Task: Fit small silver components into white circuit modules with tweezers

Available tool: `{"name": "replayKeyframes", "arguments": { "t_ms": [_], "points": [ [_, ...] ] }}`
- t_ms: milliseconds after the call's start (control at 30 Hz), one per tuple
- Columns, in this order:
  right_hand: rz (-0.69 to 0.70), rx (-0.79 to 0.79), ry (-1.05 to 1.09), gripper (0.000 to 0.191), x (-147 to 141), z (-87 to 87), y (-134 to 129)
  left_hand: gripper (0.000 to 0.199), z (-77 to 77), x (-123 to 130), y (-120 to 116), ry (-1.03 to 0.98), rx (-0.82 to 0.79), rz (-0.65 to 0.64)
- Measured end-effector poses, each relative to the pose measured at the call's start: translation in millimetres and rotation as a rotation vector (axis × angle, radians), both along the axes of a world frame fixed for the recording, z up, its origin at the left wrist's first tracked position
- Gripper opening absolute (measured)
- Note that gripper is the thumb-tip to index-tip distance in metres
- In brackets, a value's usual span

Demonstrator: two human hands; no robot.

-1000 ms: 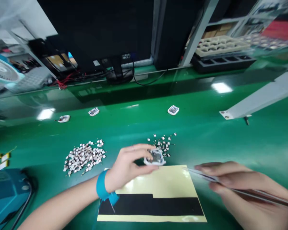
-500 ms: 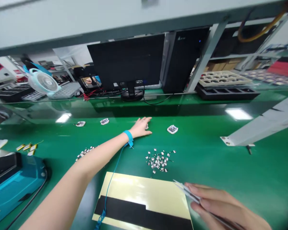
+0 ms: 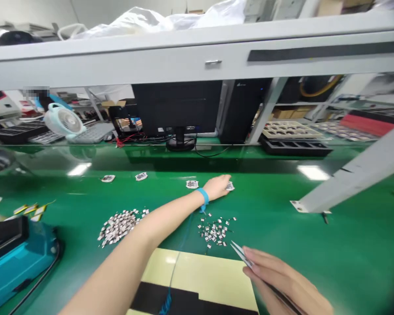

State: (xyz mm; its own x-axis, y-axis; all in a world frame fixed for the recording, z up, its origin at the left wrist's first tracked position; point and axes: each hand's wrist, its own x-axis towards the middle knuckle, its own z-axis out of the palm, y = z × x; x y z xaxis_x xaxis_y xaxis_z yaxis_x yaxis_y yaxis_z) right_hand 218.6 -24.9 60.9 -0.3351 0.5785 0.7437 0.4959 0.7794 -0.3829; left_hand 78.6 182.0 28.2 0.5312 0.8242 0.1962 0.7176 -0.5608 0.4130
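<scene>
Green table [image 3: 282,232], tweezers [image 3: 247,261] aslant forward-left

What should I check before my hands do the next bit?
1. Right hand holds the tweezers: ok.
2. Tweezer tips apart: ok.
3. Small piece between the tips: not ok, none there.
4. Left hand at the rightmost of the row's white cases: ok.
5. Left grip firm: cannot tell, fingers partly hidden.
6. Blue band on left wrist: ok.
</scene>
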Motion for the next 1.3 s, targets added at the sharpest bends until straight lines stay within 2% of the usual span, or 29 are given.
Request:
{"name": "replayKeyframes", "arguments": {
  "t_ms": [100, 167, 233, 300, 400, 467, 533, 833, 1000, 1167, 1233, 1300],
  "points": [
    [-0.039, -0.060, 0.089, 0.023, 1.5, 0.3, 6.8, 0.058, 26.4, -30.3, -33.8, -0.082, 0.014, -0.017],
    [-0.025, -0.147, 0.192, 0.023, 0.2, -0.8, 10.7, 0.061, 32.5, -50.1, -72.1, -0.117, -0.001, -0.065],
    [0.004, -0.298, 0.302, 0.021, -4.9, -3.3, 12.7, 0.060, 26.2, -65.5, -114.2, -0.241, -0.095, -0.090],
    [0.041, -0.503, 0.379, 0.016, -12.8, -7.4, 14.1, 0.059, 11.8, -75.0, -149.8, -0.375, -0.211, -0.056],
    [0.151, -0.737, 0.465, 0.014, -23.9, -16.5, 17.6, 0.057, -12.0, -79.2, -178.5, -0.480, -0.323, -0.019],
    [0.184, -0.805, 0.499, 0.015, -27.9, -22.6, 19.8, 0.057, -23.5, -78.1, -182.9, -0.497, -0.359, -0.036],
    [0.181, -0.841, 0.503, 0.015, -28.4, -26.3, 21.0, 0.055, -28.7, -76.8, -182.0, -0.503, -0.365, -0.051],
    [0.229, -0.892, 0.437, 0.021, -23.4, -31.7, 24.5, 0.049, -22.7, -78.5, -183.5, -0.479, -0.284, -0.092],
    [0.265, -0.731, 0.395, 0.024, -24.9, -31.7, 22.5, 0.052, -21.9, -77.7, -180.7, -0.518, -0.262, -0.110],
    [0.471, -0.462, 0.172, 0.035, -27.3, -20.7, 17.2, 0.020, -16.7, -78.6, -177.5, -0.553, -0.235, -0.213],
    [0.422, -0.523, 0.219, 0.033, -29.0, -19.2, 15.6, 0.015, -15.1, -79.1, -177.5, -0.570, -0.235, -0.200],
    [0.303, -0.675, 0.313, 0.027, -30.4, -20.6, 15.0, 0.015, -14.7, -79.4, -177.8, -0.594, -0.230, -0.173]
  ]
}}
